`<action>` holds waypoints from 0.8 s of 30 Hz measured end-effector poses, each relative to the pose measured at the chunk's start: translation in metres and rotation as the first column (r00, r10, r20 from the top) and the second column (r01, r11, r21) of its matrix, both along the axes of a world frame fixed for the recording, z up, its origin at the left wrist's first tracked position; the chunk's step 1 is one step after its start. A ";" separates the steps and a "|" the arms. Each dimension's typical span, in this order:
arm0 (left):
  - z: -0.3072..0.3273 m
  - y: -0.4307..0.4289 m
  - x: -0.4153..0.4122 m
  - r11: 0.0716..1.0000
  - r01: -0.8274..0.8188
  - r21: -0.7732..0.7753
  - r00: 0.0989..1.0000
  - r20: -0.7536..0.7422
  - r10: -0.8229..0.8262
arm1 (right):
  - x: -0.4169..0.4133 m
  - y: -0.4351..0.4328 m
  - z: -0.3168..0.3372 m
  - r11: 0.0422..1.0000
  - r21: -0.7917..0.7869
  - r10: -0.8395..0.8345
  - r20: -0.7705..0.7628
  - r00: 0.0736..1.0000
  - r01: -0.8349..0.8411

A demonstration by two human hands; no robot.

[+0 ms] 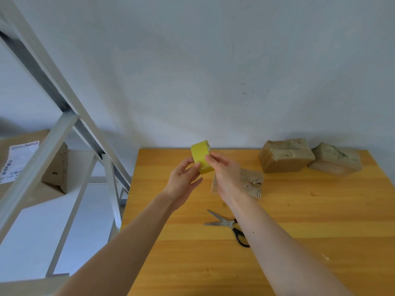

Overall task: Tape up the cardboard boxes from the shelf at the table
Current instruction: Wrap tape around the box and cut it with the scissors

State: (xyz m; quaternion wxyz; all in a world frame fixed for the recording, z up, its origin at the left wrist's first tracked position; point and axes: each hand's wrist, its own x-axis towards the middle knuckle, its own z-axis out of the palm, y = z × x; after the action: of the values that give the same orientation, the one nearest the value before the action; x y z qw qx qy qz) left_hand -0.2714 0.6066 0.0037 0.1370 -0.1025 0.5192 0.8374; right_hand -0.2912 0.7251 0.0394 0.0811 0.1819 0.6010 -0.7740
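Wooden table (320,210): scissors (226,223), taped boxes (286,155).

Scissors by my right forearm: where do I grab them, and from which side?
Take the scissors by the black handles, coming down from above on the near side. They lie flat on the table, blades slightly apart and pointing left, handles toward you, partly hidden by the right forearm. The left hand and right hand both hold the tape roll, so free one first.

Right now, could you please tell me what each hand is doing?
Left hand: holds the yellow tape roll.
Right hand: pinches the same roll.
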 end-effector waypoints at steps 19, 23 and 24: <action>-0.001 -0.008 0.006 0.796 -0.184 -0.577 0.962 -0.273 0.024 | -0.001 -0.001 0.005 0.984 0.171 0.053 0.012 0.999 -0.054; -0.003 -0.007 0.008 0.794 -0.202 -0.573 0.959 -0.280 0.042 | -0.002 -0.001 0.002 0.984 0.164 0.067 0.018 0.998 -0.069; -0.004 -0.008 0.009 0.793 -0.201 -0.575 0.960 -0.278 0.042 | -0.003 -0.001 0.002 0.983 0.164 0.078 0.021 0.997 -0.080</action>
State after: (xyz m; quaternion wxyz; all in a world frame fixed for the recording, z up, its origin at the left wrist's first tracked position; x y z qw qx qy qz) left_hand -0.2626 0.5991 -0.0002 -0.0238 -0.0671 0.7618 0.6438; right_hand -0.2939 0.7240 0.0414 0.1009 0.1698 0.6691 -0.7164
